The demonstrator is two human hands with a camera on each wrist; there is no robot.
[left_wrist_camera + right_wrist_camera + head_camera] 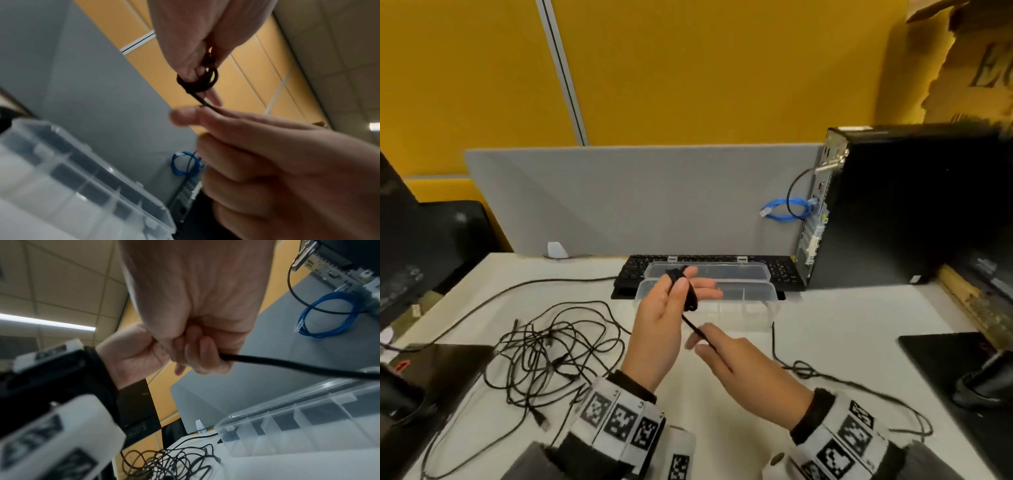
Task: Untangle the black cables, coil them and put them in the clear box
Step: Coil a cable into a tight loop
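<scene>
My left hand [659, 311] is raised above the table, and a small coil of black cable [690, 299] is wound round its fingers and held under the thumb. In the left wrist view the coil [197, 81] loops round the fingertips. From it a short taut stretch runs down to my right hand [714, 346], which pinches the cable [287, 366]. The rest of that cable [804, 370] trails over the table to the right. The clear box [756, 298] stands open just behind my hands, its compartments showing nothing inside. A tangle of black cables [551, 349] lies on the table at left.
The box lid leans on a black keyboard [633, 270] in front of a grey divider [637, 198]. A black PC tower [911, 205] with a blue cable loop [787, 210] stands at the back right. A mouse [983, 383] sits on a dark pad at right.
</scene>
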